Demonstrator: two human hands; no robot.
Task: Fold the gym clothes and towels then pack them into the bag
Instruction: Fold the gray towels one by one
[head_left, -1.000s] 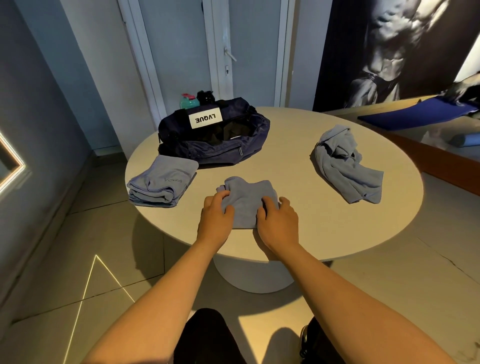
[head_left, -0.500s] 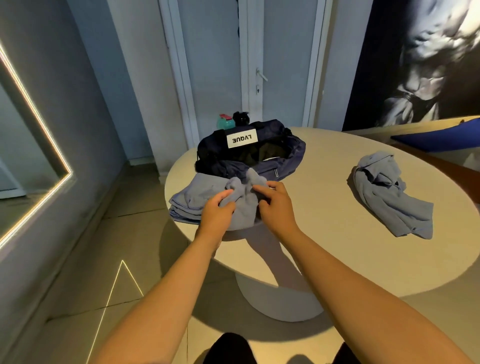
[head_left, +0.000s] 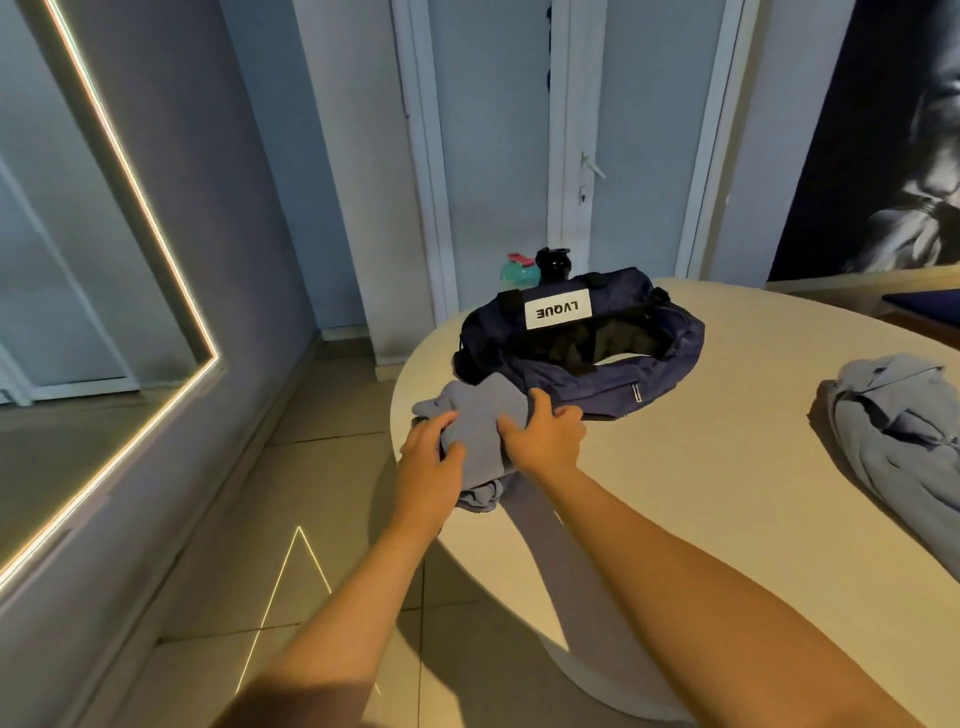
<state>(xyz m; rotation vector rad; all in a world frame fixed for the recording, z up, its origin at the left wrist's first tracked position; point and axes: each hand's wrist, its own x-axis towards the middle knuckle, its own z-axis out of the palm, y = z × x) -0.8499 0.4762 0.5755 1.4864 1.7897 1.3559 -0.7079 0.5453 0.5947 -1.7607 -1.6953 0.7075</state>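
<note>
Beside the open navy fabric duffel bag, the left hand and right hand gripped folded grey-blue cloth, not yet packed; a crumpled grey-blue garment lay unfolded.

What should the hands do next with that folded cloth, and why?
Probably lift the folded cloth forward into the bag: both the left hand and right hand grip it right beside the bag, whose top gapes open.
</note>
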